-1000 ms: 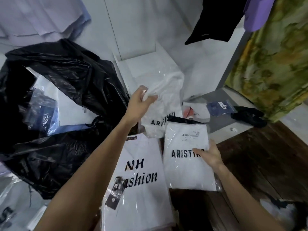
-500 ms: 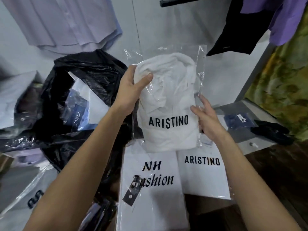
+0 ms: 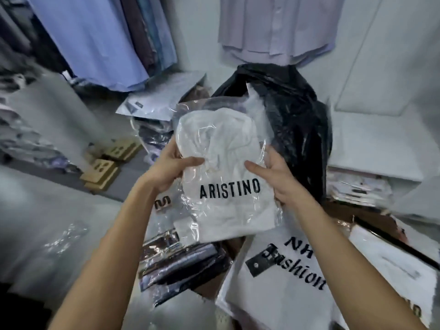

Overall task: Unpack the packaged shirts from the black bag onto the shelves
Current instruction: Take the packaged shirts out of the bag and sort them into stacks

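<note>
1. Both hands hold one packaged shirt [image 3: 226,172] up in the middle of the scene: a rumpled white shirt in a clear plastic sleeve, "ARISTINO" printed in black across its lower half.
2. Left hand [image 3: 170,169] grasps the package's left edge, thumb curled over the front, other fingers hidden behind it.
3. Right hand [image 3: 277,178] grasps the right edge the same way, thumb lying across the front just above the lettering, fingers wrapped behind.
4. The package is in the air, slightly tilted, touching nothing but the two hands.
5. Black bag [image 3: 292,120] sits just beyond the package, far and to the right, crumpled, its mouth open upward with pale plastic showing inside.
6. Near right, below the right forearm: a flat white package [image 3: 273,289] printed "NH Fashion", lying at a slant with a small black tag on it.
7. Near centre-left, under the held package: a pile of dark packaged shirts [image 3: 181,265] in glossy plastic.
8. Far centre-left: another stack of packaged shirts [image 3: 154,120], a pale one on top.
9. Left of that stack: wooden blocks [image 3: 107,170] on the grey surface.
10. Along the far wall: hanging shirts [image 3: 95,44], blue to the left, a pale lilac shirt [image 3: 278,29] to the right above the bag.
11. Far left is blurred; folded items there cannot be told apart.
</note>
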A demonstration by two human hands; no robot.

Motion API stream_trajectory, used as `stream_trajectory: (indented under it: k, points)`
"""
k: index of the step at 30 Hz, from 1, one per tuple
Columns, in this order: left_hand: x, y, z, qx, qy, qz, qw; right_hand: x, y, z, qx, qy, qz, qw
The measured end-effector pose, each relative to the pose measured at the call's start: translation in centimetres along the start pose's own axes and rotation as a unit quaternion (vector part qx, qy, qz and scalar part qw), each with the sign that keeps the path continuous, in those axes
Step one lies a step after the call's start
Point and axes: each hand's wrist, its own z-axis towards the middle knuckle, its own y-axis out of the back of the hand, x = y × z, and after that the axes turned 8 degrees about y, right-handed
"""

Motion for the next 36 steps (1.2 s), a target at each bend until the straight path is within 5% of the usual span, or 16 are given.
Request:
stream_trajectory:
  k: [9, 14, 18, 20, 25, 30, 33, 36]
  points:
    - [10.7, 12.3, -5.2, -0.281, 0.1, -0.014, 0.954, -9.3, -15.4, 2.5, 0.119, -0.078, -0.072, 0.987]
    - [16.6, 9.9, -5.1, -0.291, 0.142, 0.07, 0.944, -14.3, -16.0, 0.4, 0.174, -0.156, -0.228, 0.945]
    - [17.0, 10.8, -2.7, -0.343, 0.233, 0.171, 0.894, -13.7, -14.9, 0.7, 0.175, -0.085, -0.362, 0.912]
    - [15.0, 10.4, -1.5, -0.359, 0.198, 0.239, 0.88, -11.9, -14.2, 1.2, 0.152, -0.037, -0.42, 0.894]
    - [8.9, 4.9, 3.1, -0.275, -0.025, 0.264, 0.924, -7.2, -10.3, 4.6, -0.029, 0.049, -0.347, 0.936]
    - [4.2, -3.8, 9.8, -0.154, -0.143, 0.21, 0.955, -3.5, -3.5, 8.5, -0.155, 0.016, -0.201, 0.967]
    - [2.0, -8.3, 13.9, -0.094, -0.16, 0.233, 0.955, -3.1, 0.4, 10.5, -0.208, -0.016, -0.207, 0.956]
    - [0.3, -11.9, 17.6, -0.029, -0.061, 0.313, 0.947, -2.5, 3.4, 11.0, -0.215, -0.042, -0.288, 0.932]
